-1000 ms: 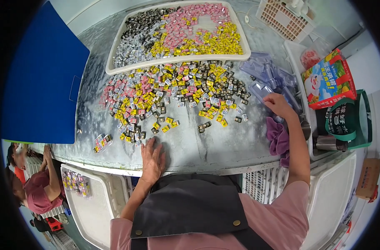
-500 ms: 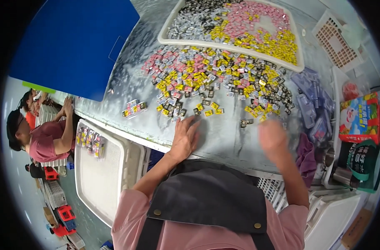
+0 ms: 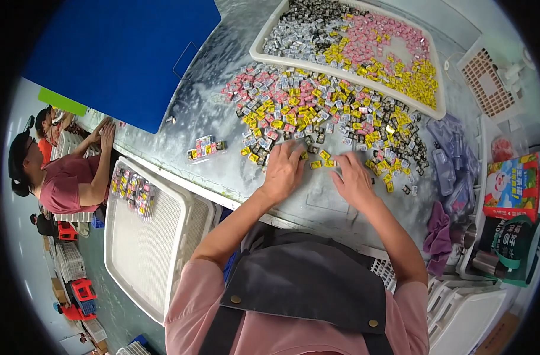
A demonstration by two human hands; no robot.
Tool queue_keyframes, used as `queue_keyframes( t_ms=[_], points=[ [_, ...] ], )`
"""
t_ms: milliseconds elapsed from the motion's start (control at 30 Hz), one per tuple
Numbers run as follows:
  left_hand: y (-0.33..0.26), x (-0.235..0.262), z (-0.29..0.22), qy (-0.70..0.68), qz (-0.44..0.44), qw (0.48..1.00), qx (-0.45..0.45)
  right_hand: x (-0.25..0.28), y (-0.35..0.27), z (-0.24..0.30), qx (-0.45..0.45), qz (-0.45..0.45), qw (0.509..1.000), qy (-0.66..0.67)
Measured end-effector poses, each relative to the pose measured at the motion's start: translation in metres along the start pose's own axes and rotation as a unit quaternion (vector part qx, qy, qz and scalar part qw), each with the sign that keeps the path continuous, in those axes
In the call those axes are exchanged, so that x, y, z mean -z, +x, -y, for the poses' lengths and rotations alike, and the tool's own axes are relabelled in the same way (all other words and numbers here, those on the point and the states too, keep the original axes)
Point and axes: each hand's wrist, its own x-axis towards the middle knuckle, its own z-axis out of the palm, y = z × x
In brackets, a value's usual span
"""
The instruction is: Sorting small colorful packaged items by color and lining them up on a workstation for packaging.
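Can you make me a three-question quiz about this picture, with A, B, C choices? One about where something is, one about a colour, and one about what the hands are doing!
1. Where is the white tray full of little packets?
A. On the floor
B. At the far side of the table, beyond the loose pile
C. On the person's lap

2. What colour is the big flat board at the far left of the table?
A. Blue
B. Red
C. Yellow

3. What are the two hands doing?
A. Holding a cup
B. Hanging off the table
C. Resting palm down at the near edge of the pile

Answers:
1. B, the tray lies past the loose pile.
2. A, the board is plain blue.
3. C, the left hand and right hand lie flat among the packets, fingers spread.
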Motion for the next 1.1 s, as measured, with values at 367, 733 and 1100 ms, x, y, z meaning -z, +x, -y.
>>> queue_keyframes(
  t_ms=[367,733,1100],
  points=[
    [0.079,-0.053,0.000,0.008,0.038,0.996,0.079,-0.010,0.048,-0.055,-0.003,-0.035,0.989,-0.142],
    [0.048,-0.062,-0.007,-0.025,0.116,0.989,-0.090,0.002,0.049,-0.059,0.081,-0.022,0.992,-0.090],
    [0.042,-0.046,-0.033,-0.068,0.111,0.985,-0.112,0.033,0.002,-0.053,0.061,0.013,0.995,-0.081]
  ],
)
